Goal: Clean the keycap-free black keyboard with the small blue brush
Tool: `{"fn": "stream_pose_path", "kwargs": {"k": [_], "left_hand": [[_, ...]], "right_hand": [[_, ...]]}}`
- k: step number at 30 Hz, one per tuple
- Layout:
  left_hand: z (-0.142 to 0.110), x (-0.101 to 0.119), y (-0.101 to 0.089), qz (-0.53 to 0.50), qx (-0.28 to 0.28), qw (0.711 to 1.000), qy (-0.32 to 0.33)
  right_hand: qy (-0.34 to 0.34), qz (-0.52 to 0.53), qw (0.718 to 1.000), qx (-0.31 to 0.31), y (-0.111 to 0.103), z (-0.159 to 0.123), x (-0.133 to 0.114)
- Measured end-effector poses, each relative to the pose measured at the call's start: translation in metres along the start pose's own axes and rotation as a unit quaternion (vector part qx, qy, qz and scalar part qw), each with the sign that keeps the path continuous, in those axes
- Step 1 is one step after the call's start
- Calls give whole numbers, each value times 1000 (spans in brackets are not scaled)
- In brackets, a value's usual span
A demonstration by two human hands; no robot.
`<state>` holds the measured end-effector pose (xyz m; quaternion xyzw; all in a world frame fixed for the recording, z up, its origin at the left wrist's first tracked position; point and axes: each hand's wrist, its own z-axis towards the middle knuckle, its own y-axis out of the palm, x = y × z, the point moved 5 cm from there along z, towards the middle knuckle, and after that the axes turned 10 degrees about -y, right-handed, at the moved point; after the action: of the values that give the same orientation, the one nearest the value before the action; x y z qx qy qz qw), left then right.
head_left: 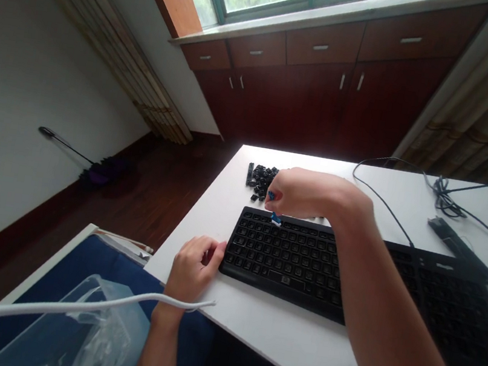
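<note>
Keys lie heaped at the far left of the white surface, off the keyboard, whose visible sockets look bare; how much is brushed, I cannot tell. The right hand has its fingers closed on a small blue-and-white brush at the far row; the left hand, fingers loosely curled and apparently empty, touches the keyboard's left end.

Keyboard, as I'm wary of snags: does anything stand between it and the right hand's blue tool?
Nothing visible does: the right hand holds the blue tool at the upper rows of the keyboard; loose keycaps lie beyond its far edge.
</note>
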<state>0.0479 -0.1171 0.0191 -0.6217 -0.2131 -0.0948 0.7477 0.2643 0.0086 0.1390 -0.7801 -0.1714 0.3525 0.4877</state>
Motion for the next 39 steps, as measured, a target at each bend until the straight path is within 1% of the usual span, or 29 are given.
{"fn": "stream_pose_path", "kwargs": {"k": [7,11,17,24,28,30,33,39], "left_hand": [[-1,0,0,-11,0,1000,-10],[0,0,0,-4,-1,1000,-5],[1,1,0,-2,-2,1000,-2],[0,0,0,-4,0,1000,-2],[0,0,0,0,1,1000,2],[0,1,0,2,4,1000,1],[0,1,0,2,1,1000,-1],[0,1,0,1,-2,1000,-1]], "right_hand": [[-42,-2,999,17,4,5,-21],[-49,-9,998,30,6,10,-22],[-79,-7,997,20,8,15,-24],[-74,7,997,-5,16,22,-31],[-85,1,996,-5,17,25,-35],[-89,3,996,-1,17,26,-34],[-75,16,997,5,17,26,-28],[-60,12,998,-1,19,27,-23]]}}
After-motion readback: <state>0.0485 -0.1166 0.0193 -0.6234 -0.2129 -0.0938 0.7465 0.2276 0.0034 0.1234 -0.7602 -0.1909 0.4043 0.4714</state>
